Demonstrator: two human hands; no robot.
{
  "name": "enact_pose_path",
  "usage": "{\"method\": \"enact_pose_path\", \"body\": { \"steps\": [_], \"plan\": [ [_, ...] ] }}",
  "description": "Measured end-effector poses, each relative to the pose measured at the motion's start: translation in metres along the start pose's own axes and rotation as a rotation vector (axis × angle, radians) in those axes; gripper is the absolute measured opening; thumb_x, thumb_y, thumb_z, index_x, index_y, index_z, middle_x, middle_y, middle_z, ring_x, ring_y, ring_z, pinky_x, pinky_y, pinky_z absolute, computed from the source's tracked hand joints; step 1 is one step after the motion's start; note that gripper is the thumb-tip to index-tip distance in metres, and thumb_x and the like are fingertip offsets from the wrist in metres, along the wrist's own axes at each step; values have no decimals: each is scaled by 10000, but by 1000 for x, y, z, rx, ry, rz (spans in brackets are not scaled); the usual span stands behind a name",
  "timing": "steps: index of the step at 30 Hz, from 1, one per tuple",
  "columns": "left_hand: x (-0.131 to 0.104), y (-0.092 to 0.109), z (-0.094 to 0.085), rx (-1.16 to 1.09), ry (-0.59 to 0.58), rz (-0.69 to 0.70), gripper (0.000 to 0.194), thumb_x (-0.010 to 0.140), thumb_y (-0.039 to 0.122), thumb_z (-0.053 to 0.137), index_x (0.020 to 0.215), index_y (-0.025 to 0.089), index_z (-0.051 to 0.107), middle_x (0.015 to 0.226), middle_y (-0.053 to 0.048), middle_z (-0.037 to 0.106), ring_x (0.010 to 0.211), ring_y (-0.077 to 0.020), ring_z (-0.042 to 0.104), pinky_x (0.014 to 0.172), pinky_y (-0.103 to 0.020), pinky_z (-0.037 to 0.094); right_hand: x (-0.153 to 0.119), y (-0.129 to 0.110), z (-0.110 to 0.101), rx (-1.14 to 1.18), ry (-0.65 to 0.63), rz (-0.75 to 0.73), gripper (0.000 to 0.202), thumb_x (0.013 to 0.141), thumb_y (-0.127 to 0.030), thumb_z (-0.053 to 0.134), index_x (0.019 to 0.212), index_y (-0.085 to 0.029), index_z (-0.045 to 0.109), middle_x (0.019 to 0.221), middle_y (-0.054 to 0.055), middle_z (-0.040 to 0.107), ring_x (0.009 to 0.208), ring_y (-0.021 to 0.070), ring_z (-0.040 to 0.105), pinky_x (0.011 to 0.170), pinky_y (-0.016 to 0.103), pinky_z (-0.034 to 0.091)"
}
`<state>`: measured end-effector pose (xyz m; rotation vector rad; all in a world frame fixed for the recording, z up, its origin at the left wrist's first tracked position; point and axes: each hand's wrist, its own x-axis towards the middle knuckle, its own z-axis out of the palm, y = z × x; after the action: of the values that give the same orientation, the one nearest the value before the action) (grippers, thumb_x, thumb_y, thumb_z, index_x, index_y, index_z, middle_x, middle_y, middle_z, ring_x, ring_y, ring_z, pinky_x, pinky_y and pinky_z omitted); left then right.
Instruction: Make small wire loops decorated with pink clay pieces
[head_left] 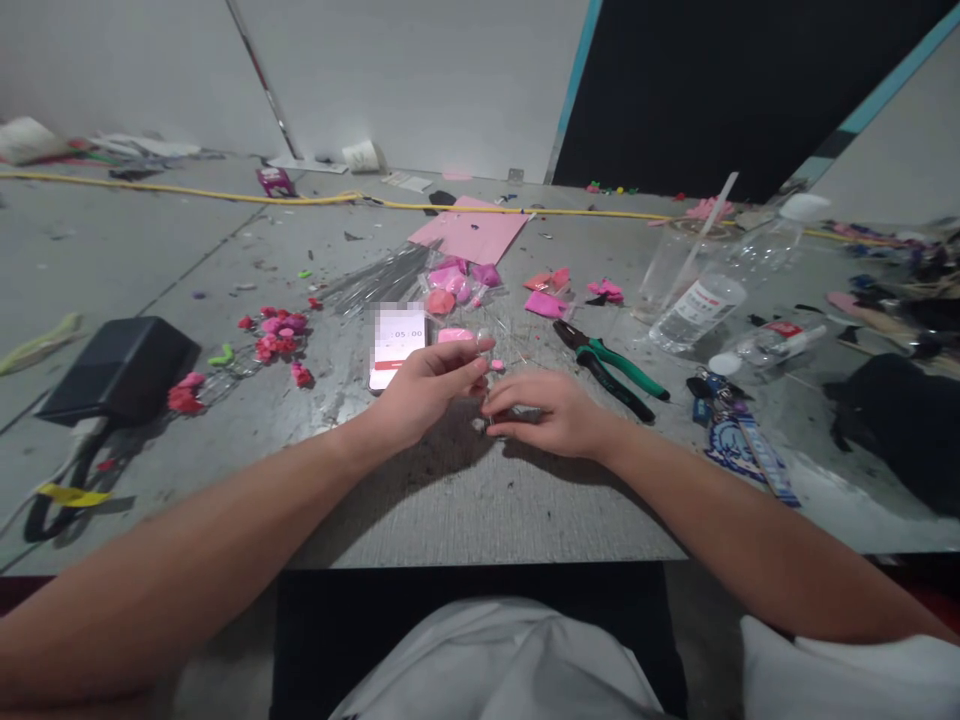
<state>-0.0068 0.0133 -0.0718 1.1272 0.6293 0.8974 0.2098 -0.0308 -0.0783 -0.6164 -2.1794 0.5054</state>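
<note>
My left hand (429,388) is closed in a pinch, thumb against fingertips, near the middle of the grey table (480,510). Beside it on the right, my right hand (551,412) is also pinched, its fingertips almost meeting the left ones. Something thin and small seems to run between the fingertips, too small to make out. Just behind the hands lie a pink piece of clay (455,336) and a tiny pink bit (497,366). A lit phone (397,345) lies behind my left hand.
Green-handled pliers (611,370), a keychain (739,440) and two plastic bottles (697,310) are on the right. Bagged pink clay (454,285), wires (382,278) and pink paper (476,230) lie behind. Pink-red clay pieces (277,335) and a black adapter (124,370) sit left.
</note>
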Motion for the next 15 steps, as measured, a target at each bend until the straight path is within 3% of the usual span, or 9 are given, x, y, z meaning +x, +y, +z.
{"method": "enact_pose_path", "body": {
  "steps": [5,15],
  "plan": [
    [-2,-3,-1,104,-15,65,232,860,338,883,1020,183,822,862,-6,711,726,-112,628,728,-283,546,-2,1,-1,-38,-65,-30,134,979,-285,792,1088,-209,771,1078,99,823,1014,213,794,914,350,642],
    [-3,-2,1,22,-17,103,239,862,341,892,1048,216,808,827,14,704,708,-97,645,684,-239,547,-1,-5,4,-45,-9,-94,95,985,-238,786,1068,-204,755,980,72,829,911,189,793,866,324,646]
  ]
}}
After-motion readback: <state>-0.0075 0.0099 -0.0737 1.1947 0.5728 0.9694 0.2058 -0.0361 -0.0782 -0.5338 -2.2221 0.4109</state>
